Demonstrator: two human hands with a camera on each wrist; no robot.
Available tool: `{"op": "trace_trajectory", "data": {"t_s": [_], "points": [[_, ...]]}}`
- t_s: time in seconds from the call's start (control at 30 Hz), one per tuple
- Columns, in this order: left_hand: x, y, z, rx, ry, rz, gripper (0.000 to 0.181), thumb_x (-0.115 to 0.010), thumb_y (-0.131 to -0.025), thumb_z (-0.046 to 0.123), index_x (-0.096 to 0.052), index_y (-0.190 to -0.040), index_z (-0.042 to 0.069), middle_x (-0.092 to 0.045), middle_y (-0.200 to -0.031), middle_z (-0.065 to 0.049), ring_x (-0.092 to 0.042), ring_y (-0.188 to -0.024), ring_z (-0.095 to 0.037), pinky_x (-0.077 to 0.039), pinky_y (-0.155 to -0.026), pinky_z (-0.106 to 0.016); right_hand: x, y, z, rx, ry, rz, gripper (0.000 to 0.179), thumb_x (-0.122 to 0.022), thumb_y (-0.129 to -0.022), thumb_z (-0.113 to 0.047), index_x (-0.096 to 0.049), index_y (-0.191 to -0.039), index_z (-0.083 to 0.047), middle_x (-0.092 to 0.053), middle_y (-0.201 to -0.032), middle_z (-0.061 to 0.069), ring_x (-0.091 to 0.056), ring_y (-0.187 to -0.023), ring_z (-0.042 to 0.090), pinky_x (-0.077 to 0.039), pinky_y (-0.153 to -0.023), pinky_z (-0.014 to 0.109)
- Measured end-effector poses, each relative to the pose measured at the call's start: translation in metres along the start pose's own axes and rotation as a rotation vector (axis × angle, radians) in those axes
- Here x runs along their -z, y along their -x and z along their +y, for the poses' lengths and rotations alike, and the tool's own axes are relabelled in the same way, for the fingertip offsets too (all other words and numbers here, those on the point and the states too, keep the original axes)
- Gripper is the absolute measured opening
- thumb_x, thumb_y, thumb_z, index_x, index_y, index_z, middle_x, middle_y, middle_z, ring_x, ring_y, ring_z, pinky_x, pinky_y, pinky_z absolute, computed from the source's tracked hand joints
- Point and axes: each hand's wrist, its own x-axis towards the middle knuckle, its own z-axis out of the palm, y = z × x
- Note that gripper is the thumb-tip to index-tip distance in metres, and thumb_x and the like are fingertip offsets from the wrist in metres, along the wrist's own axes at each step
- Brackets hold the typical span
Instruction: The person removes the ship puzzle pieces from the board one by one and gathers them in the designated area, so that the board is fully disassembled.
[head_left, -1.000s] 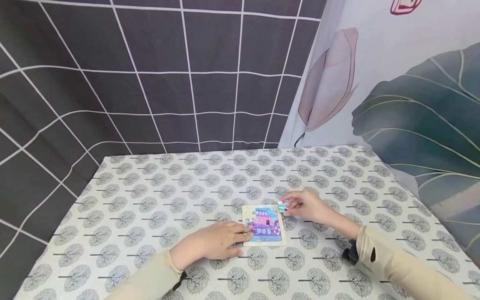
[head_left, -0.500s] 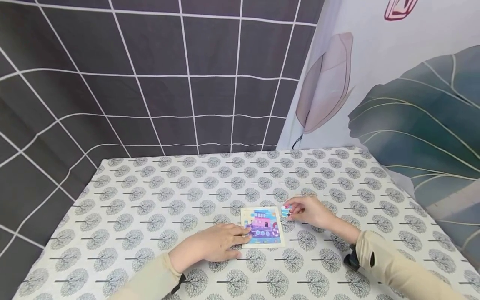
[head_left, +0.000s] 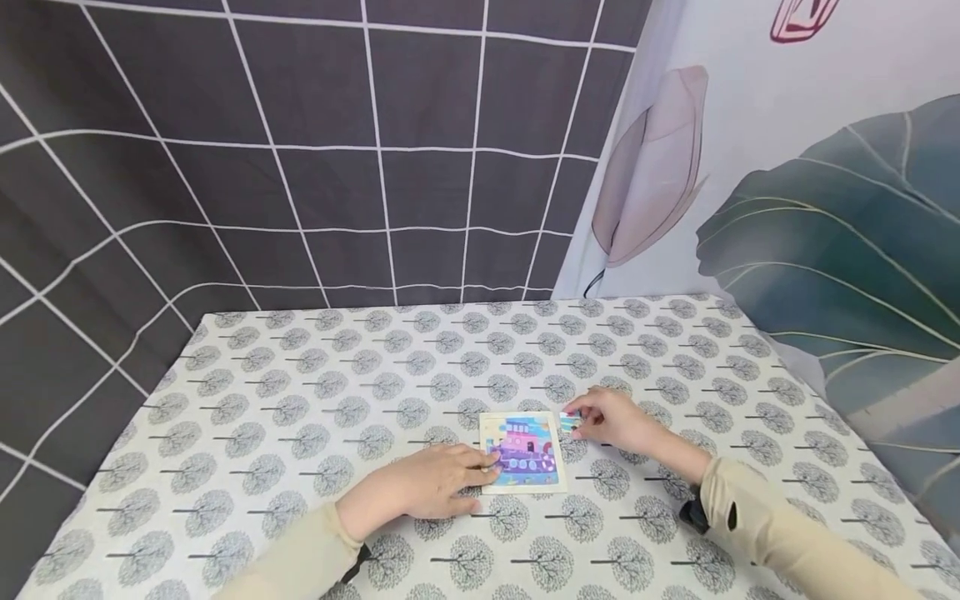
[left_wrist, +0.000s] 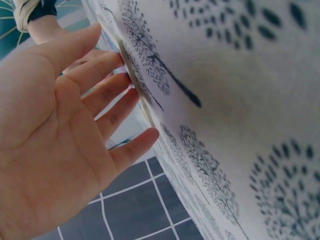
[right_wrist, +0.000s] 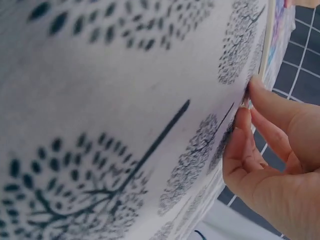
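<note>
A small square jigsaw puzzle (head_left: 521,446) with a pink and purple ship picture lies flat in a pale tray (head_left: 562,479). My left hand (head_left: 427,482) rests at the tray's left side, its fingers extended over the left edge of the picture. In the left wrist view, that hand's fingertips (left_wrist: 152,135) reach the tray edge, palm showing. Just right of the tray's upper right corner, my right hand (head_left: 611,419) pinches a small puzzle piece (head_left: 567,422) with blue and white on it. The right wrist view shows thumb and finger meeting on the piece (right_wrist: 246,100), mostly hidden there.
A white cloth with a grey tree print covers the table (head_left: 315,354). Behind it hangs a dark curtain with a white grid (head_left: 322,192). At the right is a pale curtain (head_left: 675,242) with large leaf and petal shapes.
The piece in my right hand shifted rightward off the tray's upper right corner, then came slightly back toward the tray. My left hand has kept its place on the tray.
</note>
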Motion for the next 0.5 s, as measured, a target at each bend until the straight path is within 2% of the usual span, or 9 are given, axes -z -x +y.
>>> {"op": "trace_trajectory", "data": {"t_s": [0.2, 0.4, 0.5], "points": [[0.0043, -0.0038, 0.0010, 0.010, -0.012, 0.013, 0.051, -0.048, -0.094, 0.038, -0.041, -0.141, 0.019, -0.033, -0.149, 0.002, -0.034, -0.135, -0.020, -0.030, -0.111, -0.042, 0.0037, 0.0033, -0.0039, 0.037, 0.064, 0.006, 0.037, -0.071, -0.079, -0.012, -0.063, -0.113, -0.001, -0.055, -0.085, 0.000, -0.054, -0.075, 0.007, -0.051, -0.067, 0.021], [0.0011, 0.0008, 0.0058, 0.021, -0.020, 0.025, 0.051, -0.046, -0.095, 0.037, -0.040, -0.141, 0.017, -0.032, -0.150, 0.002, -0.034, -0.135, -0.020, -0.029, -0.112, -0.041, 0.0002, 0.0053, -0.0077, -0.018, 0.069, -0.035, 0.046, -0.069, -0.079, -0.014, -0.056, -0.122, -0.002, -0.052, -0.091, 0.001, -0.051, -0.080, 0.009, -0.049, -0.070, 0.024], [0.0003, 0.0010, 0.0090, 0.017, -0.047, 0.028, 0.051, -0.047, -0.095, 0.037, -0.040, -0.142, 0.017, -0.031, -0.150, 0.001, -0.034, -0.135, -0.019, -0.030, -0.111, -0.040, 0.0011, 0.0071, -0.0060, -0.019, 0.050, -0.061, 0.057, -0.072, -0.076, -0.014, -0.052, -0.128, -0.002, -0.051, -0.092, 0.002, -0.049, -0.080, 0.010, -0.048, -0.069, 0.023]]}}
